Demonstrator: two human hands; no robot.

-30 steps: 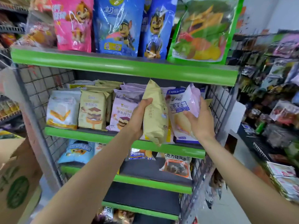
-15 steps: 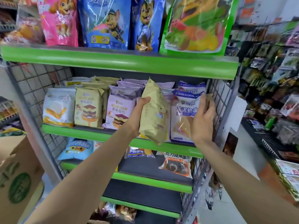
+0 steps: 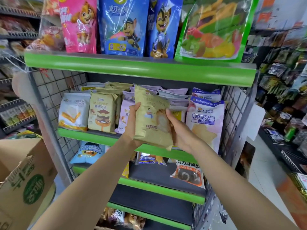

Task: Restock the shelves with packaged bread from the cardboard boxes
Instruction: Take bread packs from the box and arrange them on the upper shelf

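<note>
I hold a tan bread packet upright in front of the middle shelf of a green rack. My left hand grips its left edge and my right hand grips its right side from behind. On that shelf stand a white bread packet, a beige mousse-bread packet, lilac packets partly hidden by my left hand, and a purple-and-white packet at the right. An open cardboard box sits at the lower left.
The top shelf carries tall pink, blue and green snack bags. The lower shelf holds a light-blue packet and a chocolate-swirl packet. Wire mesh panels close both rack sides. An aisle and more racks lie to the right.
My right hand has left the purple-and-white packet standing at the shelf's right end and come across to grip the tan packet, which has turned to face me.
</note>
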